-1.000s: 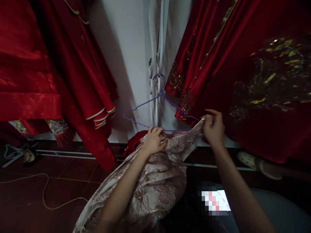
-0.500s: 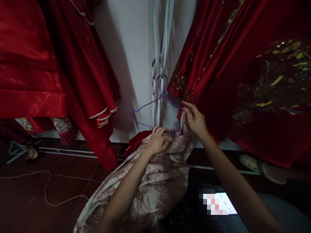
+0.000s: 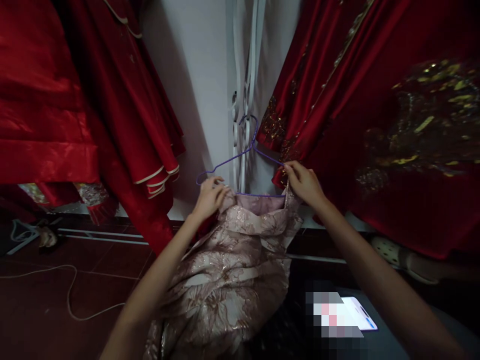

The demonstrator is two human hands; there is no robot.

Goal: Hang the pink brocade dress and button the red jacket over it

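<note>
A purple wire hanger [image 3: 232, 159] is in front of me, its hook up against a pale metal rack post. On its right side hangs the shoulder of a pinkish floral dress [image 3: 240, 260] with a metallic sheen. My right hand [image 3: 304, 185] pinches that shoulder strap at the hanger's right arm. At the left end of the hanger, my left hand [image 3: 212, 197] is closed on the dress's other strap, which is bunched under the fingers. The neckline spreads between both hands, and the hanger's lower bar shows just above it. The skirt falls toward me.
Red garments [image 3: 123, 100] hang on the left, and a red gown [image 3: 375, 125] with gold trim hangs on the right. A lit phone [image 3: 360, 314] lies at lower right. A pale cable [image 3: 71, 285] runs over the tiled floor, and a light clog [image 3: 386, 250] shows at right.
My left hand has moved left along the neckline to the hanger's left end, drawing the dress strap with it. My right hand has stayed near the hanger's right arm, slightly lower.
</note>
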